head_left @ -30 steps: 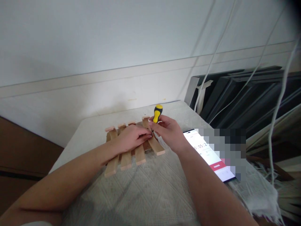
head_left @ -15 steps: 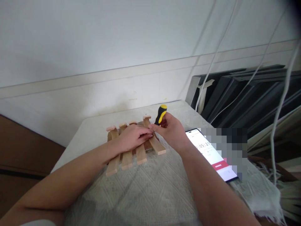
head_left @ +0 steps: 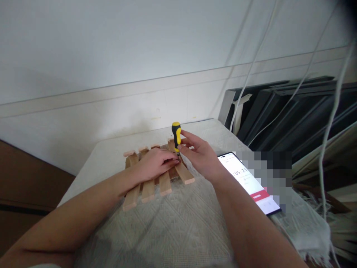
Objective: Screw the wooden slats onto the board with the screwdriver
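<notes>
A slatted wooden piece (head_left: 165, 184) lies on the cloth-covered table, its several pale slats side by side. Across the slats rests my left hand (head_left: 154, 162), its fingers pinched together near the right-hand slat; whatever is between the fingertips is too small to make out. My right hand (head_left: 198, 154) grips a yellow and black screwdriver (head_left: 176, 134) by its handle, between thumb and fingers. The screwdriver stands nearly upright, with its tip down at my left fingertips. Where exactly the tip sits is hidden.
A phone (head_left: 245, 182) with a lit timer screen lies right of my right forearm. Dark panels (head_left: 279, 108) lean against the wall at the right. White cables (head_left: 331, 123) hang in front of them. The wall (head_left: 139, 108) rises right behind the table (head_left: 195, 219).
My right hand has turned the screwdriver from a rightward tilt to nearly upright and brought its handle to the left. The left hand stays on the slats.
</notes>
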Tool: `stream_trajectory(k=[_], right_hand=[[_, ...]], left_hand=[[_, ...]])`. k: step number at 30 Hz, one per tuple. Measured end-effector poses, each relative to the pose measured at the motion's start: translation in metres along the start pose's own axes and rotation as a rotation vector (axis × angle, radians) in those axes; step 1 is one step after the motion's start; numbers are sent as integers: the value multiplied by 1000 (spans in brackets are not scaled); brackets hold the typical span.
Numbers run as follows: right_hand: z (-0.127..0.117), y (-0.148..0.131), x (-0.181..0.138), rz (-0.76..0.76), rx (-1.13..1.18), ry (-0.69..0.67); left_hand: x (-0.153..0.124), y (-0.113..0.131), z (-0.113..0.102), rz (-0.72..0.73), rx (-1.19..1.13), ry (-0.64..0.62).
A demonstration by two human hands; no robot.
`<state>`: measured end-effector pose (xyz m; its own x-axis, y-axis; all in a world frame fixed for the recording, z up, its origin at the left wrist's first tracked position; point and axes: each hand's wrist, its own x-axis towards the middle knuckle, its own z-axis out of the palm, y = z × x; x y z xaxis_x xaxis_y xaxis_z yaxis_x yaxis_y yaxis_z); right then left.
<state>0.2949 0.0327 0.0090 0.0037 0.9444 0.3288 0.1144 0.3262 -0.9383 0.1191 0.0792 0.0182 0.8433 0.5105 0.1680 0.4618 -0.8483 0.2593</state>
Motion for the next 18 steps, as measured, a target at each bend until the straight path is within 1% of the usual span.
stream_trajectory(k=[2, 5, 7, 9, 11, 14, 16, 18], right_hand=[[-1, -1, 0, -17, -51, -8], [1, -2, 0, 12, -163, 92], [5, -3, -1, 26, -233, 122], [11, -3, -2, 14, -268, 83], [16, -3, -2, 13, -257, 39], [17, -4, -2, 56, -215, 26], [12, -1, 0, 87, -221, 90], [5, 6, 3, 72, -291, 211]], left_hand=[[0, 0, 0, 1, -1, 3], [0, 0, -1, 0, -9, 5], [1, 1, -1, -12, -9, -1], [1, 1, -1, -33, -5, -7], [1, 1, -1, -52, -2, -10], [0, 1, -1, -48, -1, -20], [0, 2, -2, -31, -10, -27], [0, 3, -3, -18, -24, -31]])
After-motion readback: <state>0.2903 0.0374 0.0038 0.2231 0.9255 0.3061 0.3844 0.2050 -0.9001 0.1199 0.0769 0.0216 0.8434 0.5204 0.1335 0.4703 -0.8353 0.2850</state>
